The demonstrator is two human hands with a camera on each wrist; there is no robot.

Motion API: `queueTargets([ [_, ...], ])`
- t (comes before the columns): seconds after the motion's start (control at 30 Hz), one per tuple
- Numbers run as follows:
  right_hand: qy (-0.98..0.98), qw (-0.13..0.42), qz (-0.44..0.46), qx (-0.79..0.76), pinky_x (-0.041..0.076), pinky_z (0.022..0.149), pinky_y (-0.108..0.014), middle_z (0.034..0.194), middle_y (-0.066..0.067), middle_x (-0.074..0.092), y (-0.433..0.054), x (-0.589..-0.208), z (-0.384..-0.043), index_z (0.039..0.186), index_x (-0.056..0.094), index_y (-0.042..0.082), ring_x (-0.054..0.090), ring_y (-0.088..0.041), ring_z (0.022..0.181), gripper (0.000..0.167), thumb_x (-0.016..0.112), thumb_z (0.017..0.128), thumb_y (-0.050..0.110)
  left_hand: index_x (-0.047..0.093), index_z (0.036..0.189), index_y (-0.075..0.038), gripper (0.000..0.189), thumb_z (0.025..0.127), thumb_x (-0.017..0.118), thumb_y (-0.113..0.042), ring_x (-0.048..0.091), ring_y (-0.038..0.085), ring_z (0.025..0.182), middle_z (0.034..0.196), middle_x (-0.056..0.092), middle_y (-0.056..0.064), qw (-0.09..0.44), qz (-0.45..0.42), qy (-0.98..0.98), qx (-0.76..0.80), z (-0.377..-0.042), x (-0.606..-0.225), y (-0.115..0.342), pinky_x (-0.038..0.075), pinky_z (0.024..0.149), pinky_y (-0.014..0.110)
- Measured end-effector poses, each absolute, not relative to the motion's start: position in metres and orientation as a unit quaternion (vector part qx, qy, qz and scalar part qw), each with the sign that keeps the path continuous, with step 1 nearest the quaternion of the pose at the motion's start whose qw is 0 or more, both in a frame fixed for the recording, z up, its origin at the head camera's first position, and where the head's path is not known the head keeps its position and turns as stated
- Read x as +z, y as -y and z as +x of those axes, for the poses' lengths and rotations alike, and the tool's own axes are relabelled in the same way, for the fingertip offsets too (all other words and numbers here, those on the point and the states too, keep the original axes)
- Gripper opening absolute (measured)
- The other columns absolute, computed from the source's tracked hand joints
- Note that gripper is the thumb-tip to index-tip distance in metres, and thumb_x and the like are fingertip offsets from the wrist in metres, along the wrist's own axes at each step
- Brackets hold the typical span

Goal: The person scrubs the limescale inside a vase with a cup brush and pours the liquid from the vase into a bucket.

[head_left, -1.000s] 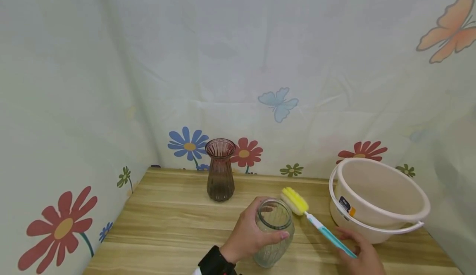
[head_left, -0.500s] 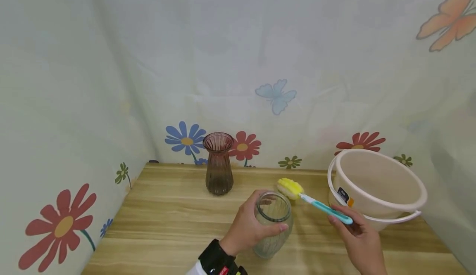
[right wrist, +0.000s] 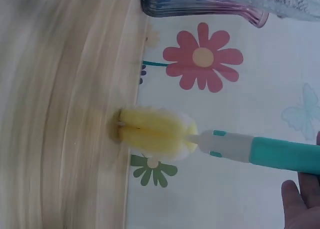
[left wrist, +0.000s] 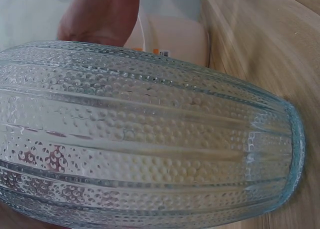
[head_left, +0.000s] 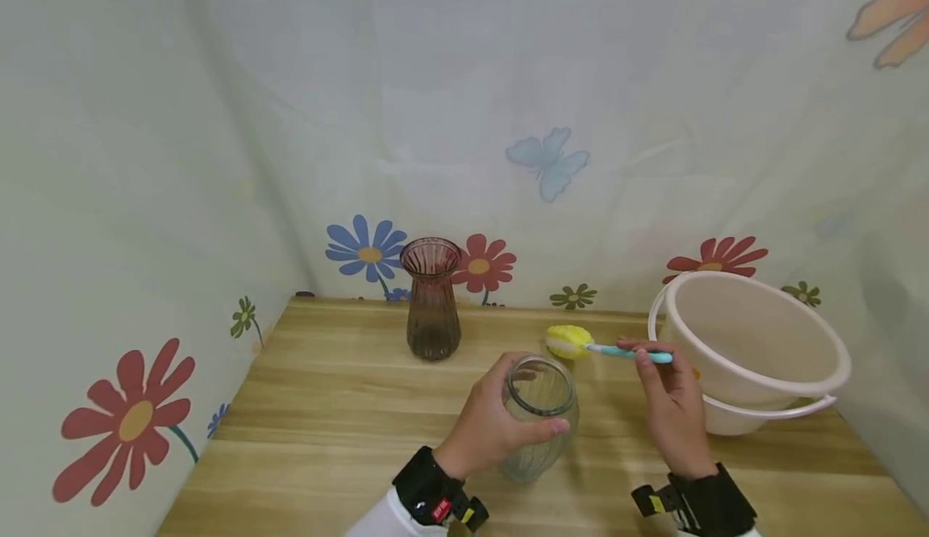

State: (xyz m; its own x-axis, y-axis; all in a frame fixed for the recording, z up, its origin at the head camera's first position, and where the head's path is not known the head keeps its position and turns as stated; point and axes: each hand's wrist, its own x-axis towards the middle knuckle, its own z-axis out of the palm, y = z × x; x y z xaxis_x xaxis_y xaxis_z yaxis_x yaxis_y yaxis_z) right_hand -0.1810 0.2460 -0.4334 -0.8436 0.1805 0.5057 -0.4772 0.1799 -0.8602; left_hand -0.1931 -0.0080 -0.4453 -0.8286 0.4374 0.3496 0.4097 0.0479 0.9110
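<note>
A clear glass jar (head_left: 540,416) with a ribbed, dimpled wall (left wrist: 150,134) stands slightly tilted, gripped by my left hand (head_left: 497,424) with the thumb across its front. My right hand (head_left: 673,408) holds a sponge bottle brush by its blue-green handle (head_left: 631,352). The brush's yellow sponge head (head_left: 569,342) points left, behind and a little right of the jar's mouth. In the right wrist view the sponge head (right wrist: 155,131) points down toward the tabletop; whether it touches is hard to tell.
A purple-tinted ribbed glass vase (head_left: 433,299) stands at the back of the wooden table (head_left: 327,400). On the right is a pale pink bucket (head_left: 755,351) with its handle hanging down, close to my right hand. A flowered curtain (head_left: 450,77) borders the table.
My right hand has raised the brush off its slanted pose and turned it nearly level, moving away from the front edge. The left hand keeps holding the jar; the head view has shifted.
</note>
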Motion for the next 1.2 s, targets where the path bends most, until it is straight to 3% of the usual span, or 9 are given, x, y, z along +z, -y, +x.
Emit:
queueTargets([
  [0.4, 0.689, 0.255, 0.054, 0.677, 0.048, 0.102, -0.021, 0.092, 0.0, 0.07, -0.235, -0.423, -0.204, 0.108, 0.059, -0.011, 0.068, -0.014, 0.104, 0.025, 0.056, 0.108, 0.014, 0.05, 0.142, -0.031, 0.07, 0.082, 0.087, -0.032, 0.064, 0.027, 0.123, 0.135, 0.065, 0.003, 0.022, 0.293, -0.716, 0.633, -0.195, -0.443, 0.008, 0.056, 0.102, 0.044],
  [0.57, 0.704, 0.243, 0.075, 0.663, 0.052, 0.084, -0.019, 0.075, -0.001, 0.064, -0.23, -0.422, -0.208, 0.113, 0.064, -0.012, 0.063, -0.013, 0.078, 0.028, 0.055, 0.108, 0.013, 0.05, 0.139, -0.035, 0.07, 0.081, 0.088, -0.033, 0.064, 0.031, 0.123, 0.134, 0.065, 0.004, 0.025, 0.286, -0.716, 0.636, -0.195, -0.443, 0.008, 0.056, 0.102, 0.05],
  [0.63, 0.723, 0.242, 0.084, 0.641, 0.05, 0.079, -0.018, 0.072, 0.0, 0.066, -0.229, -0.424, -0.208, 0.104, 0.069, -0.013, 0.061, -0.01, 0.074, 0.029, 0.054, 0.108, 0.012, 0.05, 0.139, -0.036, 0.069, 0.081, 0.088, -0.034, 0.065, 0.029, 0.122, 0.134, 0.066, 0.002, 0.027, 0.283, -0.718, 0.636, -0.194, -0.444, 0.008, 0.056, 0.101, 0.049],
  [0.7, 0.732, 0.246, 0.093, 0.629, 0.052, 0.082, -0.017, 0.07, 0.001, 0.066, -0.228, -0.427, -0.207, 0.088, 0.069, -0.011, 0.064, -0.008, 0.077, 0.035, 0.053, 0.109, 0.012, 0.05, 0.139, -0.035, 0.07, 0.081, 0.089, -0.034, 0.065, 0.027, 0.121, 0.132, 0.066, 0.001, 0.026, 0.281, -0.719, 0.635, -0.193, -0.445, 0.008, 0.056, 0.1, 0.048],
  [0.83, 0.693, 0.26, 0.128, 0.66, 0.055, 0.09, -0.022, 0.06, -0.003, 0.052, -0.226, -0.43, -0.21, 0.065, 0.051, -0.005, 0.065, -0.011, 0.075, 0.048, 0.047, 0.11, 0.011, 0.05, 0.139, -0.035, 0.07, 0.081, 0.089, -0.034, 0.066, 0.028, 0.121, 0.132, 0.066, 0.001, 0.027, 0.283, -0.717, 0.636, -0.192, -0.446, 0.008, 0.057, 0.099, 0.046],
  [0.97, 0.578, 0.277, 0.184, 0.745, 0.055, 0.081, -0.027, 0.061, -0.007, 0.033, -0.227, -0.427, -0.214, 0.063, 0.036, -0.002, 0.048, -0.019, 0.063, 0.049, 0.042, 0.111, 0.007, 0.05, 0.14, -0.036, 0.069, 0.082, 0.088, -0.033, 0.065, 0.032, 0.123, 0.135, 0.065, 0.006, 0.032, 0.288, -0.709, 0.642, -0.192, -0.445, 0.008, 0.056, 0.101, 0.047],
  [1.2, 0.462, 0.298, 0.279, 0.787, 0.033, 0.061, -0.034, 0.06, -0.006, 0.028, -0.233, -0.405, -0.208, 0.062, 0.028, -0.001, 0.03, -0.02, 0.055, 0.047, 0.035, 0.109, -0.006, 0.05, 0.14, -0.036, 0.069, 0.083, 0.088, -0.031, 0.064, 0.027, 0.125, 0.136, 0.065, 0.005, 0.027, 0.294, -0.709, 0.64, -0.192, -0.445, 0.008, 0.055, 0.103, 0.041],
])
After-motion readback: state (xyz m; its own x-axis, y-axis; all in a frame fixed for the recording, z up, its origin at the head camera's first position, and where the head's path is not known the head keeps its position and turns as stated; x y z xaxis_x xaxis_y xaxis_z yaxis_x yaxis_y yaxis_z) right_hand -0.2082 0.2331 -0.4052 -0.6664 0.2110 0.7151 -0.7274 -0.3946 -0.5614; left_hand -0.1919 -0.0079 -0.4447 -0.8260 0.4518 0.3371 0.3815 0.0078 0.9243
